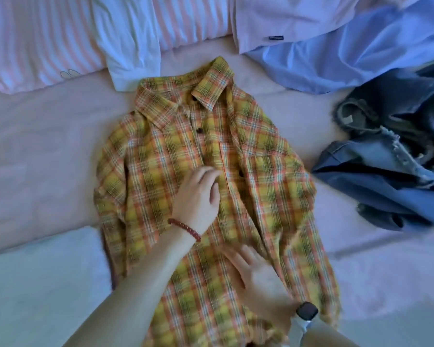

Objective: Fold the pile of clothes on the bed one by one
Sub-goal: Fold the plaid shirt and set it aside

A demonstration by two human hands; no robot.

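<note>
A yellow and orange plaid shirt [266, 176] lies front up on the bed, collar at the far end, both sleeves folded in along its sides. My left hand [198, 196], with a red bead bracelet on the wrist, rests flat on the shirt's chest by the button line. My right hand [256, 274], blurred, with a watch on the wrist, lies flat on the lower front, fingers spread. Neither hand grips the cloth.
A heap of blue denim clothes [391, 156] lies to the right of the shirt. A light blue shirt [348, 53] and a white garment [130, 41] lie at the far end over a pink striped pillow [35, 41]. The pink sheet [48, 146] shows on the left.
</note>
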